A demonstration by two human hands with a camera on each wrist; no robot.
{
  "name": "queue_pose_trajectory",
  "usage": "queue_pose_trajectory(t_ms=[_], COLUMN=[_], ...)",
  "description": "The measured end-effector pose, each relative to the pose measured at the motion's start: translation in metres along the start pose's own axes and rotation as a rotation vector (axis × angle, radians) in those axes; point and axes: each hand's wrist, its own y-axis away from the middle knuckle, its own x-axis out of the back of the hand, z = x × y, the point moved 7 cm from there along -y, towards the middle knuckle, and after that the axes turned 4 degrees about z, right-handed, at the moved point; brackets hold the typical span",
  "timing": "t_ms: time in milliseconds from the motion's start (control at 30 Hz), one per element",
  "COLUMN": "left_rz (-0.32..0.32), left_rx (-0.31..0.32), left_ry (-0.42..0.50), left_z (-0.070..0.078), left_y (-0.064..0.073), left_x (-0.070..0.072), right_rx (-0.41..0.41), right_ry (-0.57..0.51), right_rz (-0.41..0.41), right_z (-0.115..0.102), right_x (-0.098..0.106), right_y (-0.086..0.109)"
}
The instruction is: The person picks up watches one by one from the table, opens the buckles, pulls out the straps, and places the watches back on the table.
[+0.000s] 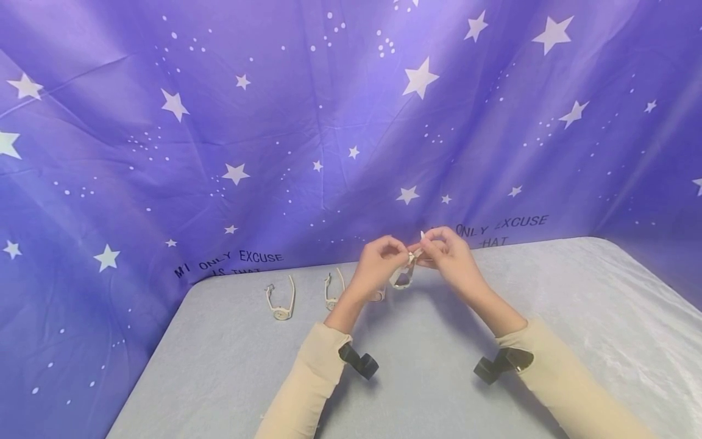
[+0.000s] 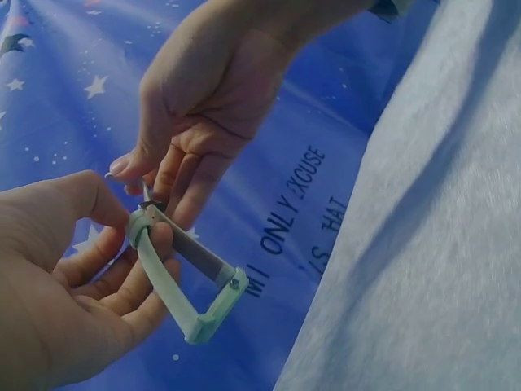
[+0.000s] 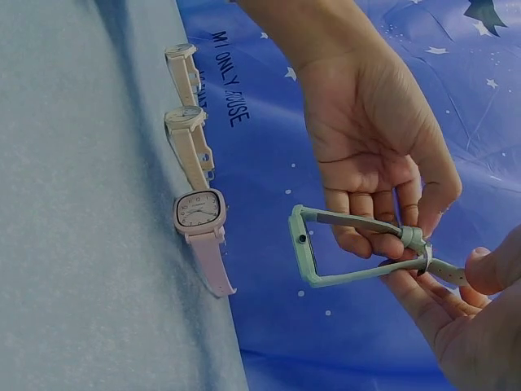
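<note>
A pale green wristwatch (image 3: pixel 304 248) hangs between the two hands above the table, its case lowest in the head view and its strap forming a loop. My left hand (image 1: pixel 381 262) pinches the strap by the buckle and keeper loops. With thumb and fingers my right hand (image 1: pixel 451 259) grips the strap's free tail (image 3: pixel 446 272), which passes through the buckle. Seen from the left wrist, the watch case (image 2: pixel 218 316) is edge-on, so its dial is hidden. Fingers partly cover the buckle.
A pink square-faced watch (image 3: pixel 200 213) and two cream round-faced watches, one in the middle (image 3: pixel 186 118) and one at the far left (image 1: pixel 282 313), stand in a row on the pale cloth-covered table (image 1: pixel 417 390). Behind it hangs a purple star-patterned curtain (image 1: pixel 307 122).
</note>
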Motion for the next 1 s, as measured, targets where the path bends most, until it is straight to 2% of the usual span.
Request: queue_pose_trajectory(t_ms=[133, 233, 467, 700, 1000], left_rz=[0.011, 0.0, -0.001, -0.033, -0.063], left_rx=[0.108, 0.142, 0.131, 0.127, 0.13], left_ry=[0.056, 0.07, 0.107, 0.154, 0.203], left_z=[-0.0073, -0.0087, -0.0058, -0.0044, -0.0026], left_y=[0.0, 0.0009, 0.0017, 0.0006, -0.0006], left_x=[0.0008, 0.0013, 0.0032, 0.0049, 0.0052], right_rx=[0.01, 0.02, 0.047, 0.015, 0.015], right_ry=[0.014, 0.018, 0.032, 0.049, 0.234], right_rz=[-0.001, -0.001, -0.015, -0.044, -0.033], right_z=[0.0011, 0.0012, 0.0008, 0.0042, 0.0053], right_x=[0.0, -0.0001, 0.0001, -0.0007, 0.0023], right_y=[-0.0007, -0.0012, -0.0016, -0.003, -0.0034])
